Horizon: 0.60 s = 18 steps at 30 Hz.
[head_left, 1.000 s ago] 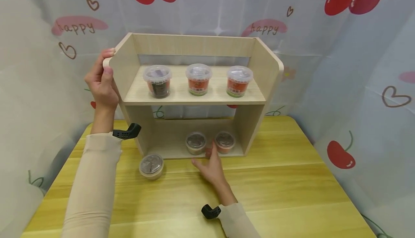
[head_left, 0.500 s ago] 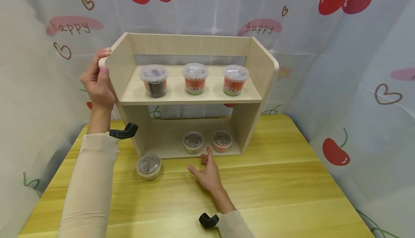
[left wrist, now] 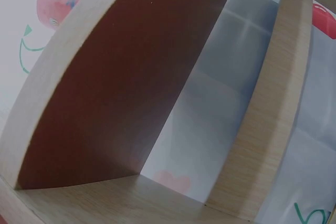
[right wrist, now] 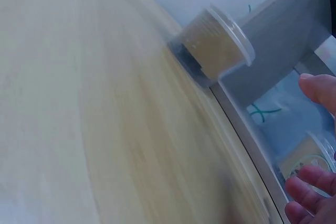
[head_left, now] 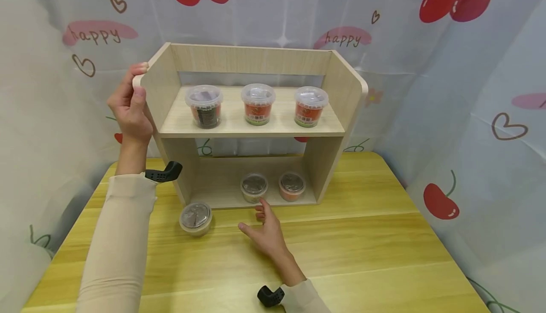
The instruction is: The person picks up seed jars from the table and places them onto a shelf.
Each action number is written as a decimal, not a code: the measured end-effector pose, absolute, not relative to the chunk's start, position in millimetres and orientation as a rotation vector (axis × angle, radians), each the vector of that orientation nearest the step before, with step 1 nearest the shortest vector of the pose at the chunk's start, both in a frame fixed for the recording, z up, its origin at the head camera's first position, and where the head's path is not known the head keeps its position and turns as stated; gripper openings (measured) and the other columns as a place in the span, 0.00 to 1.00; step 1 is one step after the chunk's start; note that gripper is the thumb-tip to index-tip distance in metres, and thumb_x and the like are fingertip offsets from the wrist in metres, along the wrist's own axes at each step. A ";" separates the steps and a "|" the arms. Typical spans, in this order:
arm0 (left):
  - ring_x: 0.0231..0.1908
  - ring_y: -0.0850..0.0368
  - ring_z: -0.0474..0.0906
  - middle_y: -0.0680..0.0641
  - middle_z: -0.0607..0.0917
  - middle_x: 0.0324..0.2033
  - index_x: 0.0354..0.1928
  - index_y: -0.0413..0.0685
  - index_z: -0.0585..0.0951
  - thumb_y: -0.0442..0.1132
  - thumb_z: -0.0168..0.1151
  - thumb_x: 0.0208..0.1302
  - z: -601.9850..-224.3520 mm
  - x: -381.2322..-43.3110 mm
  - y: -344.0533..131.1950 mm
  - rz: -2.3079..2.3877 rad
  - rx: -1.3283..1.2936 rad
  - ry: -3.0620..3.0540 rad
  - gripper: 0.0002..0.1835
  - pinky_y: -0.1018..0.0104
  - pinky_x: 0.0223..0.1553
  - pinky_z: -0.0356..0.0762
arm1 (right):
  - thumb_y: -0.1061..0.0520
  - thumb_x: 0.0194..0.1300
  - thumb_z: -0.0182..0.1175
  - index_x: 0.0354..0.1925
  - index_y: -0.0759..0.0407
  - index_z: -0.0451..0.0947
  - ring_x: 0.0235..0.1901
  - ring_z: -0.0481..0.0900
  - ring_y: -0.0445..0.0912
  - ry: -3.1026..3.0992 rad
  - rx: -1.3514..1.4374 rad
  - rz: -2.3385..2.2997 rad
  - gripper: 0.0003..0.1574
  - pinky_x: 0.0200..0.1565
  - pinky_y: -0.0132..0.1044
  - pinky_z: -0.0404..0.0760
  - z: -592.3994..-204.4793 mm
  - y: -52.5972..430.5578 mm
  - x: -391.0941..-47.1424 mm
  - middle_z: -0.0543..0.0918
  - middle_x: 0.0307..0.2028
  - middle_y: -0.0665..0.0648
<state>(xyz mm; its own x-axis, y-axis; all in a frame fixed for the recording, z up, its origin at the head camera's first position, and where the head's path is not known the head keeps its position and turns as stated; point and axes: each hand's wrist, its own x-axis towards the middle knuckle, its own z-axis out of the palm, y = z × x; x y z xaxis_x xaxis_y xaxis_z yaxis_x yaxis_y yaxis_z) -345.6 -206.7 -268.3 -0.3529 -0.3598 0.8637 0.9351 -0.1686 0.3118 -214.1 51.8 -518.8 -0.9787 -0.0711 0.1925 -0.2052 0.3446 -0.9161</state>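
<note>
My left hand (head_left: pixel 133 106) grips the upper left side panel of a pale wooden two-tier shelf (head_left: pixel 251 135), thumb at the front edge and fingers over the top. My right hand (head_left: pixel 266 232) holds nothing, fingers spread, just in front of the lower tier. Its fingertips overlap the bottom of a lidded plastic tub (head_left: pixel 254 187) in the head view. To that tub's right, inside the lower tier, is an orange-bottomed lidded tub (head_left: pixel 292 186). A third tub (head_left: pixel 196 218) sits on the table by the shelf's left front corner; the right wrist view shows this tub (right wrist: pixel 210 45) too.
On the upper tier stand three lidded cups in a row: a dark-labelled cup (head_left: pixel 204 109) and two red-labelled ones, a middle cup (head_left: pixel 258 106) and a right cup (head_left: pixel 310 109). Behind the yellow wooden table (head_left: pixel 362 237) hangs a cherry-print curtain (head_left: pixel 405 66).
My right hand has drawn back from between the two lower-tier tubs and shifted left toward the left one. The left hand keeps its grip on the panel.
</note>
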 end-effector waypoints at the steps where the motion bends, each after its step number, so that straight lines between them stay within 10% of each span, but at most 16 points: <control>1: 0.48 0.48 0.77 0.39 0.85 0.44 0.43 0.26 0.82 0.28 0.48 0.57 -268.1 -346.2 -207.0 -1.698 -0.798 -1.090 0.16 0.62 0.53 0.71 | 0.48 0.57 0.72 0.73 0.64 0.56 0.55 0.75 0.59 -2.479 0.270 1.718 0.55 0.56 0.56 0.72 -518.3 49.6 -213.6 0.74 0.59 0.66; 18: 0.47 0.47 0.77 0.39 0.85 0.46 0.45 0.27 0.81 0.27 0.45 0.58 -273.3 -351.0 -213.8 -1.677 -0.817 -1.138 0.18 0.63 0.50 0.74 | 0.47 0.55 0.73 0.73 0.65 0.57 0.54 0.76 0.59 -2.520 0.456 1.711 0.56 0.55 0.54 0.73 -518.5 19.5 -215.8 0.75 0.57 0.67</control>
